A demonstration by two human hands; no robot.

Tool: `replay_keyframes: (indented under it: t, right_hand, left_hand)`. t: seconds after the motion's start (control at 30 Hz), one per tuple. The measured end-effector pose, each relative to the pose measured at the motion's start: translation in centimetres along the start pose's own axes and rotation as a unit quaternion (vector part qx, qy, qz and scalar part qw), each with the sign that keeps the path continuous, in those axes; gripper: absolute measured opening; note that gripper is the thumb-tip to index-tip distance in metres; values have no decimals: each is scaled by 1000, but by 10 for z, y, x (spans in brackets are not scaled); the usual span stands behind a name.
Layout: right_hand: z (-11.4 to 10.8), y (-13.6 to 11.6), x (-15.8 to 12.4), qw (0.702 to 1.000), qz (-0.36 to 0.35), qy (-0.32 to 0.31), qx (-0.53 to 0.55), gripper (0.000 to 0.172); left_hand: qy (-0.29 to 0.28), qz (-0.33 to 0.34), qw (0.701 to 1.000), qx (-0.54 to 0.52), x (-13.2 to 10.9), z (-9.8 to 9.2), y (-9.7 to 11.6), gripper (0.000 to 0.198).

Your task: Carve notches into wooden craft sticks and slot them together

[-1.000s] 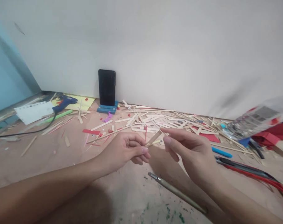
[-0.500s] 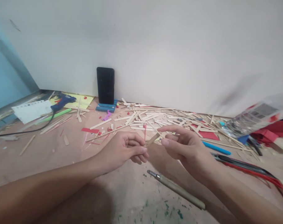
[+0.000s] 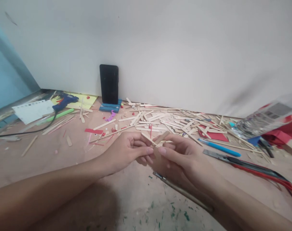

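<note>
My left hand [image 3: 133,150] pinches a short wooden craft stick piece [image 3: 162,137] that slants up to the right. Between the thumb and fingers of my right hand [image 3: 182,153] is a second, paler craft stick piece [image 3: 149,139], pointing up to the left. The two pieces cross near my fingertips, above the table; whether they touch is hard to tell. Below my right hand lies a slim craft knife [image 3: 182,191], partly covered by the hand and forearm. A red and black utility knife [image 3: 254,168] rests right of my right wrist.
Loose craft sticks [image 3: 158,120] are heaped along the wall. A black phone [image 3: 109,84] stands in a blue holder [image 3: 109,106]. Left are a blue glue gun [image 3: 64,102], its cord, and yellow paper [image 3: 84,101]. A blue pen [image 3: 220,148] and a plastic bag [image 3: 268,117] lie right.
My hands have come together, so the thumbs nearly meet and the two stick pieces cross. My right hand moved left and now overlaps the craft knife. The view tilted slightly.
</note>
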State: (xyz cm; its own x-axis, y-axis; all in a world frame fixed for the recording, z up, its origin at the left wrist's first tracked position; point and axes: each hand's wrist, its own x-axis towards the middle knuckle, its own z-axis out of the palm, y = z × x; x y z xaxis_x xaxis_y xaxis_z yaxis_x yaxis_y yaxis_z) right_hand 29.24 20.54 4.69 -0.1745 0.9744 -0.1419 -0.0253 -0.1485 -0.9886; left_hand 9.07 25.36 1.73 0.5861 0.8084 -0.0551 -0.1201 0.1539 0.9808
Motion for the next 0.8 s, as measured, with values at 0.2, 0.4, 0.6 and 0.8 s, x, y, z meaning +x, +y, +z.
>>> replay_keyframes:
  t: [0.2,0.4,0.6,0.8]
  right_hand:
    - [3,-1,3,999,-10,7,37,24]
    - [1,2,4,993,40,-24,110,25]
    - [-1,2,7,976,87,-40,196,21]
    - [-2,1,5,977,72,-54,194,19]
  left_hand:
    - [-14,0,1000,8,0,0,0,17]
    - [-12,12,1000,19,1,2,-1,11]
    - [-4,18,999,50,2,1,-1,10]
    - [-9,24,999,37,1,1,0,10]
